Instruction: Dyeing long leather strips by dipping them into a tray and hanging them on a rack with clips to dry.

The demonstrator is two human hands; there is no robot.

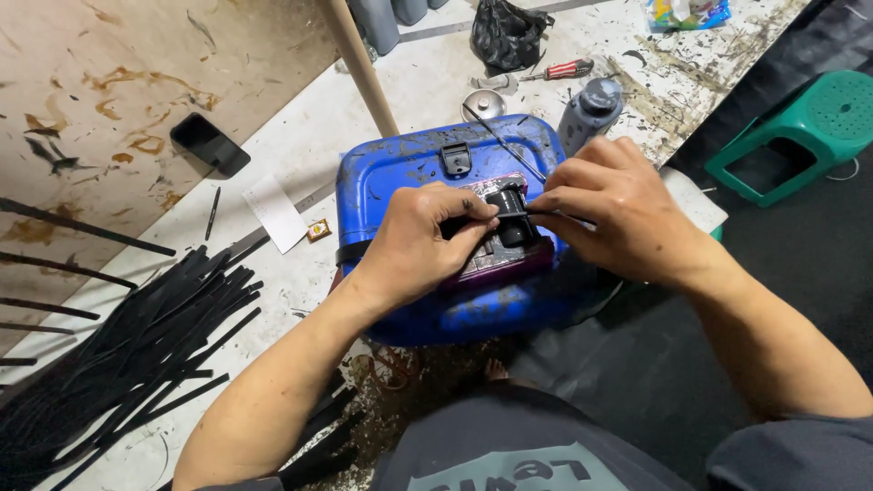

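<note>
Nearest, the left hand (426,238) and right hand (611,211) are meeting over a small black cylindrical part (511,216), each pinching it between thumb and curled fingertips, the other fingers pressed together. The part is sitting on a purple block (507,264) that is resting on top of a blue plastic case (414,173), well inside the case's edges. To the left a heap of black strips (136,355) is crowding the floor right up to the forearm, leaving little room there. To the right a green stool (800,136) is standing apart on dark matting. Beyond the case's far edge a grey bottle (591,109) is standing just beside its corner, with a red-handled screwdriver (556,71) and a black bag (507,35) farther off
</note>
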